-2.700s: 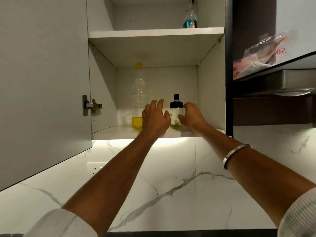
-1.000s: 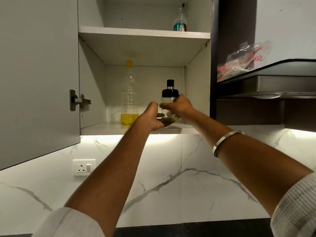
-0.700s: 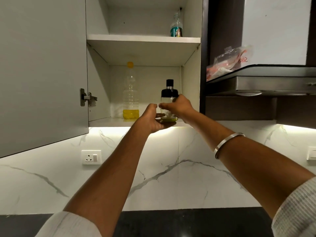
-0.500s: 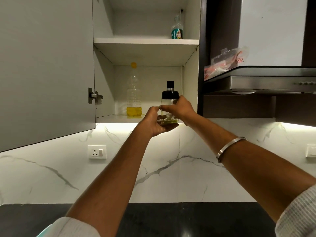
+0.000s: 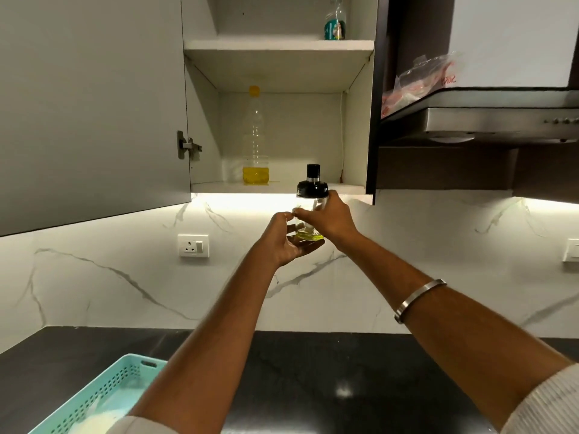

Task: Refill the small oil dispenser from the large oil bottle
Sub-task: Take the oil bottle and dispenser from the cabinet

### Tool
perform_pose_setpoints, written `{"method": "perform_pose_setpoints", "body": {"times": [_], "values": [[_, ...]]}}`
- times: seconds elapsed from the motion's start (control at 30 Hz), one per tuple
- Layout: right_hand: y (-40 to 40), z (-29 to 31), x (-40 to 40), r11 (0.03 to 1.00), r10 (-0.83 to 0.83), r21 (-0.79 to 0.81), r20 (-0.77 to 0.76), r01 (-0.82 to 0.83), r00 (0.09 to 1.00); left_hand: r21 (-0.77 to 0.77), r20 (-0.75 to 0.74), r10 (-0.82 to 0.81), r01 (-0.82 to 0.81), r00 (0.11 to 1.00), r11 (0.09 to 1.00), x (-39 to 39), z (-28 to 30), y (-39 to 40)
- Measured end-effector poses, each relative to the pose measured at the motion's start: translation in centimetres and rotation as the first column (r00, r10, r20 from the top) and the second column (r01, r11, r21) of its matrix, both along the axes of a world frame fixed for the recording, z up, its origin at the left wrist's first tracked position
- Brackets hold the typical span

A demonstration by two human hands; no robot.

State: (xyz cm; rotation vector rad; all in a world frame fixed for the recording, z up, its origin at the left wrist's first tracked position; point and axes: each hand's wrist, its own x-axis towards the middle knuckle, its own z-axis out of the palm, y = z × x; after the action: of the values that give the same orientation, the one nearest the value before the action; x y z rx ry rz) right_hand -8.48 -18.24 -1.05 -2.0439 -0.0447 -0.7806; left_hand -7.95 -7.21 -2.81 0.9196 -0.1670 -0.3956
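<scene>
We hold small oil dispenser (image 5: 310, 211) below cabinet shelf (image 5: 279, 187): right grip (image 5: 332, 220) wraps body, left grip (image 5: 283, 241) cups base. Large oil bottle (image 5: 255, 139) upright on shelf.

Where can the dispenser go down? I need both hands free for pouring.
The dark countertop lies bare between the turquoise basket and the right forearm. The lower cabinet shelf is bare right of the large oil bottle. The left corner is crowded by the basket.
</scene>
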Motion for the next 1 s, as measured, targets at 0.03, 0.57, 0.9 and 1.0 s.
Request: {"method": "perform_pose_setpoints", "body": {"times": [0.03, 0.57, 0.9, 1.0], "values": [[0.1, -0.8, -0.1, 1.000, 0.000, -0.001, -0.010, -0.001, 1.000, 0.003, -0.010, -0.002, 0.002, 1.000, 1.000, 0.0, -0.8, 0.1], [1.5, -15.3, 1.6, 1.000, -0.022, -0.007, -0.139, 0.021, 0.990, 0.094, -0.196, 0.043, -0.025, 0.980, 0.995, 1.8, -14.1, 1.0], [1.4, -25.3, 2.9, 0.999, 0.001, 0.043, -0.241, 0.009, 0.971, 0.295, -0.261, 0.122, -0.041, 0.957, 0.955, 3.6, -23.3, 1.0], [1.3, -28.1, 3.2, 0.998, 0.020, 0.059, -0.276, -0.004, 0.961, 0.396, -0.238, 0.146, -0.041, 0.960, 0.917, 4.0, -26.1, 1.1]]}}
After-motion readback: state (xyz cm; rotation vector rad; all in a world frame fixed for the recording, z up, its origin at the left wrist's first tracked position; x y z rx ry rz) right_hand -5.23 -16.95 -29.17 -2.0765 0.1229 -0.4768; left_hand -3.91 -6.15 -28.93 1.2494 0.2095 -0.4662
